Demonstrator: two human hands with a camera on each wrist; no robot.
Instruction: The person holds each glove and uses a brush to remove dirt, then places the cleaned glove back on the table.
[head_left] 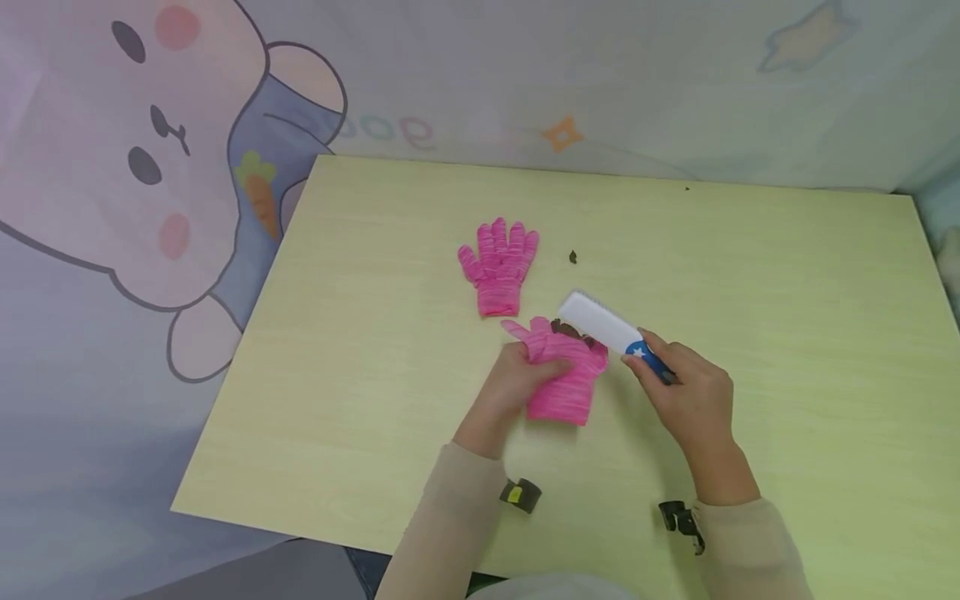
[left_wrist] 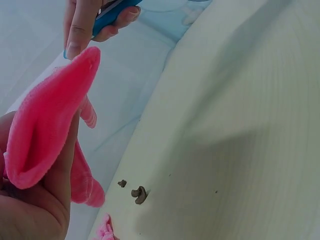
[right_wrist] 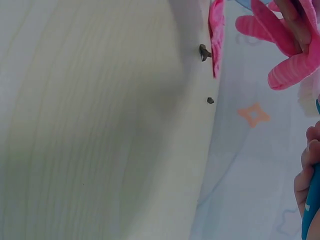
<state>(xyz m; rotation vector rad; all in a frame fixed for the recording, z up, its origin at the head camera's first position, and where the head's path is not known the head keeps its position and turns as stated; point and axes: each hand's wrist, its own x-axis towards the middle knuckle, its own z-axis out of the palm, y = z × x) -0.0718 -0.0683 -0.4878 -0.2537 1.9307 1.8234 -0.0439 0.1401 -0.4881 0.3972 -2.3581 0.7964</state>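
One brush (head_left: 617,332), axis diagonal, head (head_left: 590,313) leftward

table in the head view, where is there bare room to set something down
The table is bare between the flat glove and its left edge and, bar a dark speck near the far edge, between the right hand and the right edge. Crowded: mid-table, around the left hand, held glove and brush, with a brown bit beyond.

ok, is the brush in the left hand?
No, the right hand grips the brush, while the left hand holds a pink glove.
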